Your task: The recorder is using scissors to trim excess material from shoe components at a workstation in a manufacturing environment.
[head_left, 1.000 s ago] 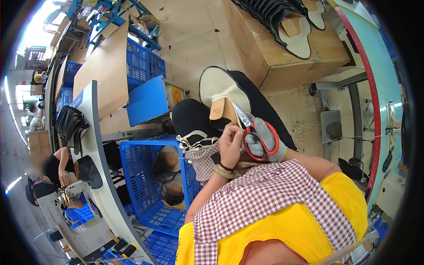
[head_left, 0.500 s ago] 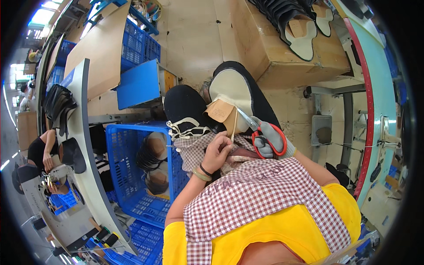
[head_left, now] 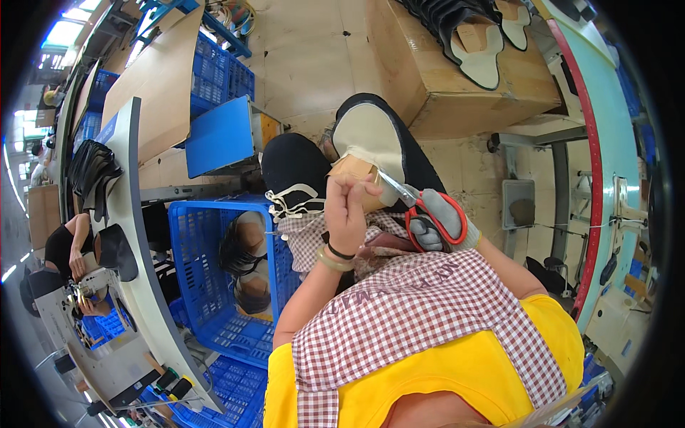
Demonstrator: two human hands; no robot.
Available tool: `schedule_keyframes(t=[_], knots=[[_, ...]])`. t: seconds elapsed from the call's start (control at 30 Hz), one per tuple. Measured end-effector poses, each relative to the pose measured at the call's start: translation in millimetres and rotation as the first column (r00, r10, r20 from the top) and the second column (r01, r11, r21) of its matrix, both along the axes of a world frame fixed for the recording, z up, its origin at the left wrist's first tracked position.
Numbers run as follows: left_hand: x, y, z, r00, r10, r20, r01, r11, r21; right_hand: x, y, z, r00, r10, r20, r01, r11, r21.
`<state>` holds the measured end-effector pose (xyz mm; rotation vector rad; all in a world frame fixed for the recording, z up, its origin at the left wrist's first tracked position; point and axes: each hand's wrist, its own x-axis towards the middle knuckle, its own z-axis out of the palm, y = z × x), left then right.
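Observation:
A shoe upper with cream lining and black edges lies over my knee, and a tan insole-like piece rests on it. My left hand is closed in a pinch over the tan piece, on what seems to be a thin cream strip; the fingers partly hide it. In its grey glove, my right hand grips red-handled scissors through the loops. The blade tips touch or nearly touch the strip beside my left fingertips. Cream cords lie on my other leg.
A blue crate on my left holds several uppers. Ahead on the right, a cardboard box carries more uppers. A green-topped table stands at the right. Beyond a grey partition, a co-worker's arm reaches toward a sewing machine.
My left hand has risen from below the tan piece to the scissor tips, its fingers now curled inward. The scissors have shifted only slightly. The cream strip shows less than before.

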<state>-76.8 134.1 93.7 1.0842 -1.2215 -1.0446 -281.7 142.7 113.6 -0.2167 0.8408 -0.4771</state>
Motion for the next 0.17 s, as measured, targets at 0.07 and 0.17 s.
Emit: schedule_keyframes(t=[0.07,0.17], knots=[[-1.6,-7.0,-4.6,0.987,0.016,-0.161,-0.009,0.999,0.045,-2.2,0.1,-1.1,1.0,0.015,-0.004,-0.015,0.999,0.039],[-3.4,-11.0,-8.0,0.928,0.061,-0.367,-0.018,0.993,0.12,-4.4,1.8,-2.2,1.0,0.009,-0.001,-0.009,0.999,0.032]])
